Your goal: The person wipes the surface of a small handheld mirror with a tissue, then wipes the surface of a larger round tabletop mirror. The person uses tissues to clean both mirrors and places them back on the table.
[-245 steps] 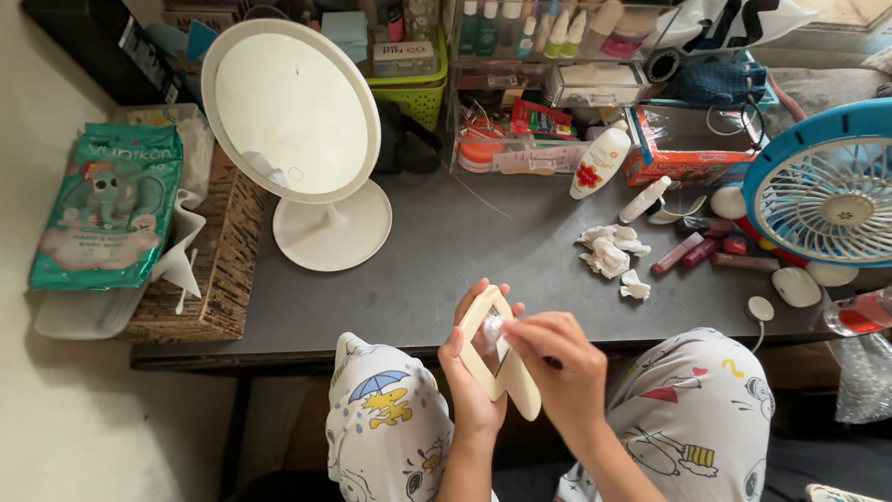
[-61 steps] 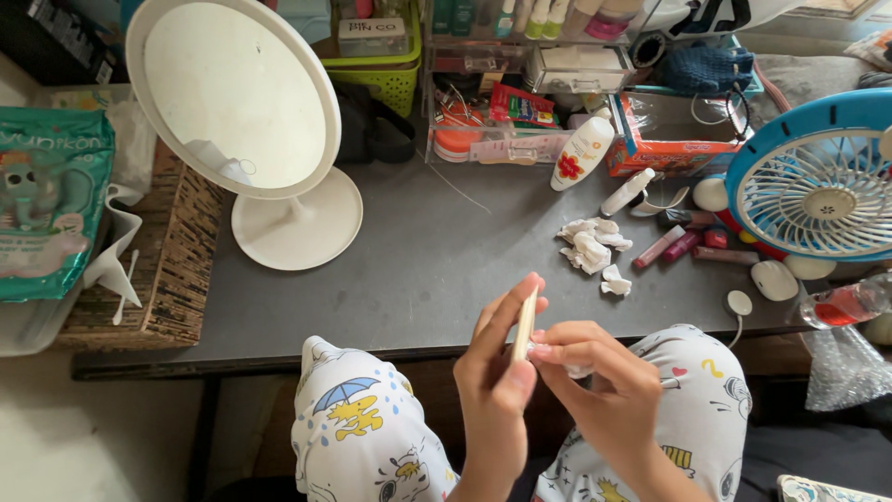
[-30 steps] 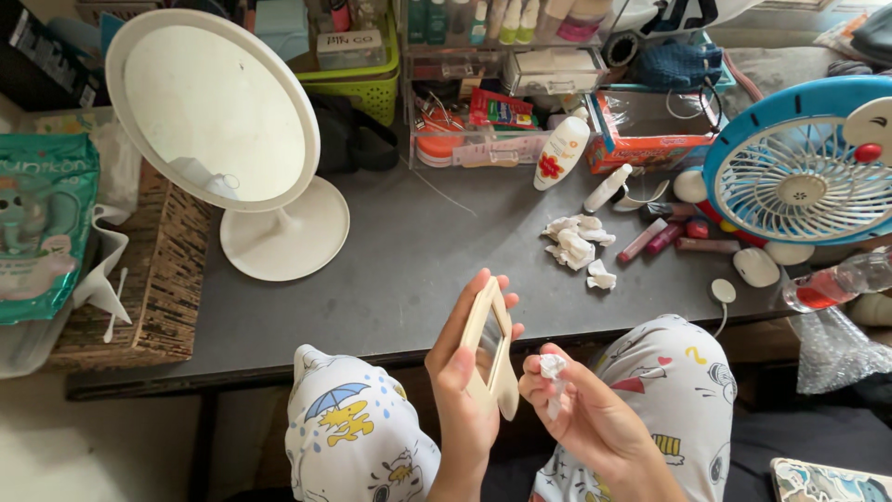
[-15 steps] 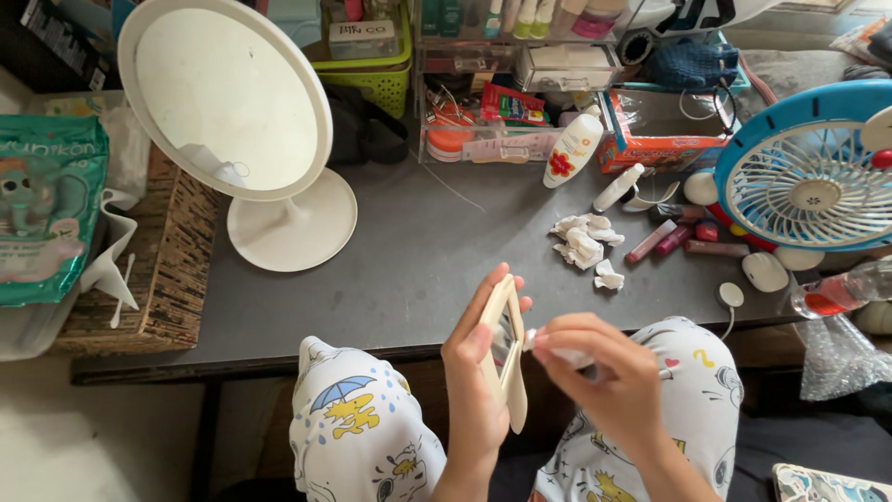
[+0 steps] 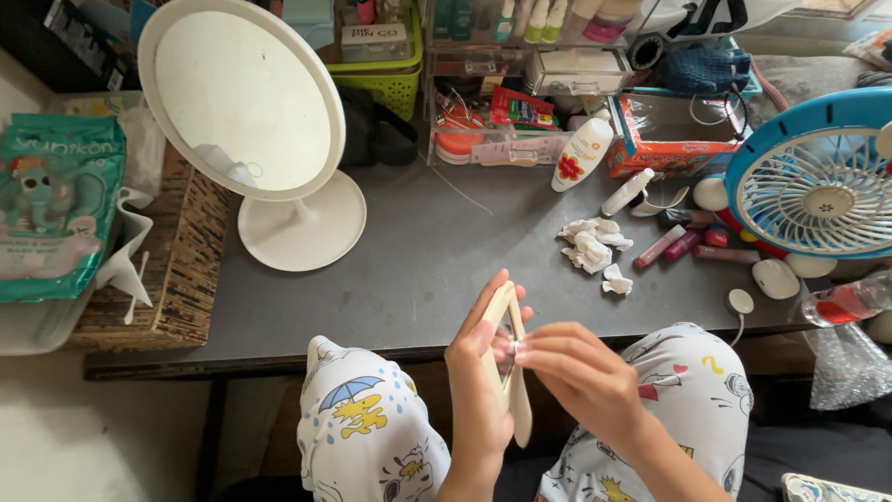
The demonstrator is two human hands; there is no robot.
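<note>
My left hand (image 5: 478,376) grips a small cream-framed hand mirror (image 5: 509,390), held upright and edge-on over my lap, just in front of the grey desk (image 5: 418,270). My right hand (image 5: 576,372) pinches a small wad of white tissue against the mirror's glass; the wad is almost hidden by my fingertips. Both hands sit between my knees in patterned white trousers.
A round white standing mirror (image 5: 246,107) stands at the desk's back left. Crumpled tissue scraps (image 5: 590,246) lie right of centre. A blue fan (image 5: 818,181), lip tubes (image 5: 683,246), a white lotion bottle (image 5: 581,153) and a cosmetics organiser (image 5: 520,84) crowd the back right. A wipes pack (image 5: 56,204) lies left.
My right hand, held apart from the mirror a second ago, has brought the tissue back onto the glass. The left hand keeps the mirror in much the same place.
</note>
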